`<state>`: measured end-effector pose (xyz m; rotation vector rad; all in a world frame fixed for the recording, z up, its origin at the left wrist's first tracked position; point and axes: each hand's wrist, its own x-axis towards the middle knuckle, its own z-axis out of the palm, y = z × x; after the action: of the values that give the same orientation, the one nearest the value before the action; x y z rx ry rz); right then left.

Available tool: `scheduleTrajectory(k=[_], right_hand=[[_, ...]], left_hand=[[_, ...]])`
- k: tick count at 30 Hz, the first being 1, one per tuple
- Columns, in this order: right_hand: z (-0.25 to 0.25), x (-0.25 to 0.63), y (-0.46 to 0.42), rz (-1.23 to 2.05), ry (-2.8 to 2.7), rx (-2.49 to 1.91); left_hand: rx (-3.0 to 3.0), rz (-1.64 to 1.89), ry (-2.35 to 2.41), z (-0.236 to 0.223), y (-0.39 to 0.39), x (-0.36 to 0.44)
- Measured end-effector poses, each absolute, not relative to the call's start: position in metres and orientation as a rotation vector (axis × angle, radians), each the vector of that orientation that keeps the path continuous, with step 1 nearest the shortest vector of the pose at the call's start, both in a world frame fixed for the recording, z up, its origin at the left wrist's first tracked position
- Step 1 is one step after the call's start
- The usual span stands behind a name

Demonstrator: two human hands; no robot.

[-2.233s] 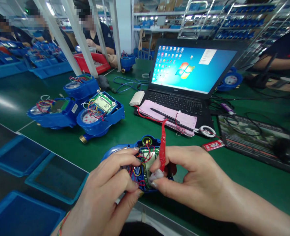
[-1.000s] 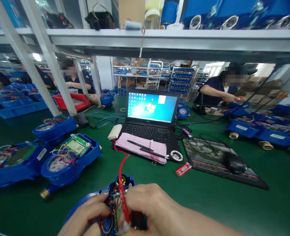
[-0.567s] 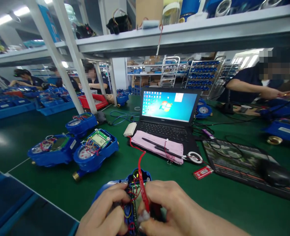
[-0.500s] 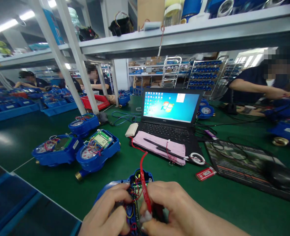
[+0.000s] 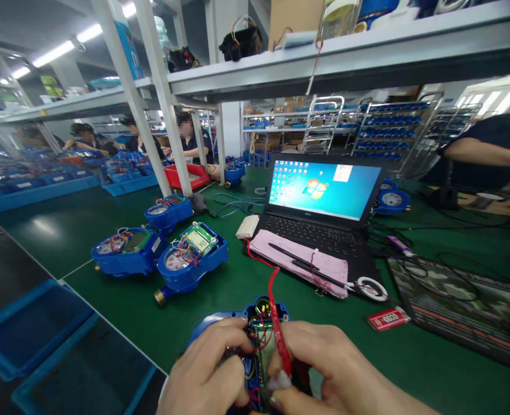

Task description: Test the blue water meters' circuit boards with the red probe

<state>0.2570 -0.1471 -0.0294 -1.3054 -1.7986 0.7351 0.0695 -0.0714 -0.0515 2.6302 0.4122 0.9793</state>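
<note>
Low in the view sits an open blue water meter point(image 5: 261, 305) with a green circuit board and thin wires inside. My left hand point(image 5: 209, 369) is closed against the meter's left side, fingers curled over its edge; the thumb's contact is partly hidden. My right hand point(image 5: 328, 360) pinches the end of a red cable point(image 5: 276, 314) over the board, where a whitish wrapped bit shows at the fingertips. From there the cable runs up to a small white box point(image 5: 246, 227) beside the laptop point(image 5: 324, 190). What the cable's tip touches is hidden by my fingers.
Several open blue meters point(image 5: 192, 259) stand to the left on the green table. A pink cloth point(image 5: 300, 259) with pens lies on the laptop's front. Right of it are a red packet point(image 5: 388, 318) and a patterned mat point(image 5: 453, 311). Blue trays point(image 5: 34, 323) lie lower left. Co-workers sit beyond.
The camera has turned left, so the scene sits farther right in the picture. Both hands keep nearly the same hold on the meter and the red cable.
</note>
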Motion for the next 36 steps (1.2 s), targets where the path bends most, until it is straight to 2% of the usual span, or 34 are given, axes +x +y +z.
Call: scheduleTrajectory(k=[3,9,36], right_hand=[[-0.02,0.256,-0.152,0.751,-1.819,-1.394],[-0.012,0.258,-0.154,0.786,-1.84,-1.377],[-0.014,0.258,-0.153,0.829,-1.806,-1.362]], left_hand=[[2.544,1.009,0.373,-0.048,-0.076,0.072],[2.493,0.813,0.516,-0.033,-0.085,0.075],[2.475,0.855,0.528,-0.033,-0.084,0.075]])
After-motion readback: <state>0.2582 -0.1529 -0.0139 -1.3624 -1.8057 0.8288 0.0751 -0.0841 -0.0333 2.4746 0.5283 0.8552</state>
